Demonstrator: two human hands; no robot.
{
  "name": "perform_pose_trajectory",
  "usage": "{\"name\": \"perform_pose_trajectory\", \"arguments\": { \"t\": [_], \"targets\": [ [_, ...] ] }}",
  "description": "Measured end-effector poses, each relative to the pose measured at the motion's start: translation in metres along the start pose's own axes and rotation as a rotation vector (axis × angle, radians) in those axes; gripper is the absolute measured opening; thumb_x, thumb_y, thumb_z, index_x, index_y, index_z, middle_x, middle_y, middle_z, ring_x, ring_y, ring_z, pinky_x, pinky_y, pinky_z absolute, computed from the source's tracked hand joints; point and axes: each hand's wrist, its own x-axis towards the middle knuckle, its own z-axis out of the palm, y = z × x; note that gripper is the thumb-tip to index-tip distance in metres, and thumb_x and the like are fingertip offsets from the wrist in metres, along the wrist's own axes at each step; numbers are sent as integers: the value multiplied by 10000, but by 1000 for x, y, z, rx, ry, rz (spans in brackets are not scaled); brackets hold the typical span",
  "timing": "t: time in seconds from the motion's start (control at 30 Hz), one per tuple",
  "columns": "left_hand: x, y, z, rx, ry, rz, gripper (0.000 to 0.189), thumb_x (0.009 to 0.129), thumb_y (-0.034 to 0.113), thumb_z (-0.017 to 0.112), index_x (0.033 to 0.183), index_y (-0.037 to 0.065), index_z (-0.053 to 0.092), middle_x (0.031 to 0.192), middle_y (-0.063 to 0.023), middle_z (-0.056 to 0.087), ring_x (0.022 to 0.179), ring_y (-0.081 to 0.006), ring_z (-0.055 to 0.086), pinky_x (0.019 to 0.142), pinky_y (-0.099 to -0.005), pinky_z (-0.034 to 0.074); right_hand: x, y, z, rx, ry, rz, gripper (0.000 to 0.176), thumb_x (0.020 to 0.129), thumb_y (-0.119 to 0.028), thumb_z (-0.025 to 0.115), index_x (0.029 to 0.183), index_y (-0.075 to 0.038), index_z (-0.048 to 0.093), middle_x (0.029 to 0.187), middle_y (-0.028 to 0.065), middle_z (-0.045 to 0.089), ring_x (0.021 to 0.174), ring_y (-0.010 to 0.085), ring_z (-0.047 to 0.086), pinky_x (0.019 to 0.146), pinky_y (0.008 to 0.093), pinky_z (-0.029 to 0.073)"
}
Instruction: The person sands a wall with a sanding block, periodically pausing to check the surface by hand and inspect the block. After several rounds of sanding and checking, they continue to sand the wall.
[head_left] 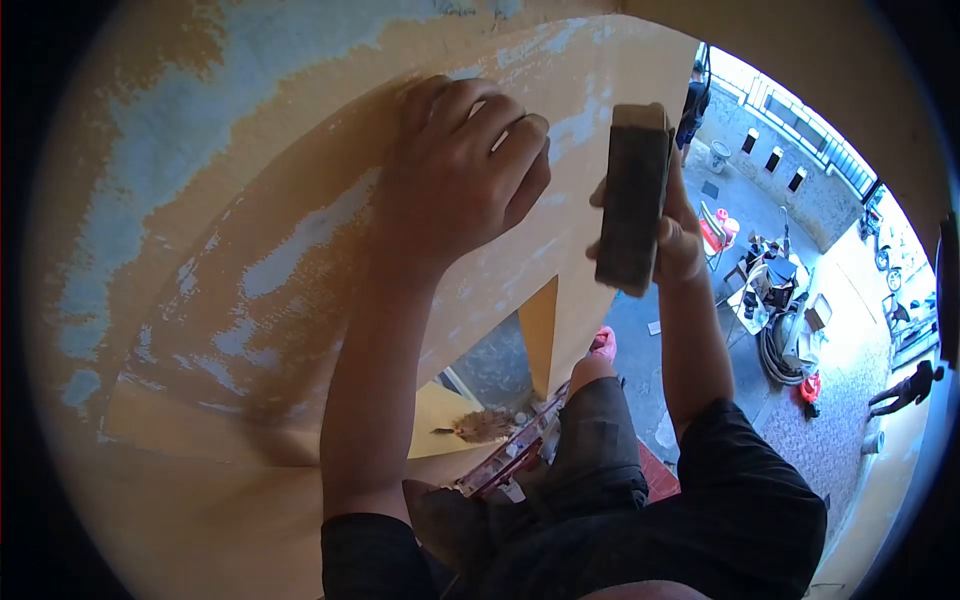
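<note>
My left hand (465,165) is raised against the curved, patchy wall (310,230), its fingers bent; whether anything is under them is hidden. The wall shows tan paint with pale blue-grey worn patches. To the right, my right hand (675,235) holds a dark rectangular block (635,200) upright, thumb and fingers round its sides. The block has a lighter top end and is apart from my left hand.
Far below on the right lie a cluttered pile (775,285), a coiled hose (780,355) and a red bag (810,386). People stand at the upper right and far right. Under my legs is a red ladder-like frame (515,445), beside a brown bristly thing (483,426).
</note>
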Motion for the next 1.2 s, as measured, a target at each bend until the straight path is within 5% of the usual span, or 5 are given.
{"name": "perform_pose_trajectory", "arguments": {
  "t": [0.1, 0.33, 0.5, 0.7, 1.2],
  "targets": [
    [-1, 11, -4, -43, -8, -37, 58, 757, 110, 653, 798, 81, 624, 782, -30, 624, 833, -210, 592, 797, -373, 436, -25, -8, 2, 247, -27, 11, 914, 789, -255, 731, 1454, -96, 125, 1118, 287, 429, 742, 423, 660, 529, 423, 604],
    [2, 3, -4, -31, 3, 16, 49, 777, 114, 642, 799, 73, 624, 761, -39, 623, 823, -216, 590, 788, -367, 435, -45, 4, -29, 623, -323, 131, 913, 791, -164, 718, 1468, -130, 106, 1226, 236, 463, 1130, 406, 523, 727, 507, 583],
    [3, 2, -4, 0, -1, 27, 53, 782, 115, 637, 812, 74, 624, 745, -39, 617, 820, -215, 588, 783, -365, 431, -41, 33, -38, -690, 531, -4, 811, 823, -13, 622, 1470, -129, 147, 1230, 195, 526, 1056, 282, 599, 825, 357, 522],
    [2, 4, -5, 27, -55, 27, 68, 788, 143, 635, 820, 84, 625, 735, -46, 605, 813, -216, 581, 778, -362, 421, -7, 53, -47, -1316, 550, -94, 594, 831, -112, 647, 1377, -79, 417, 1088, 154, 585, 1055, 284, 589, 809, 363, 487],
    [6, 4, -6, 31, -104, 40, 173, 778, 257, 661, 816, 90, 631, 728, -36, 610, 820, -223, 568, 771, -372, 402, -17, 93, -58, -1296, 598, -172, 553, 851, -146, 642, 1363, -65, 451, 1106, 178, 562, 999, 304, 583, 841, 378, 466]
  ]
}}
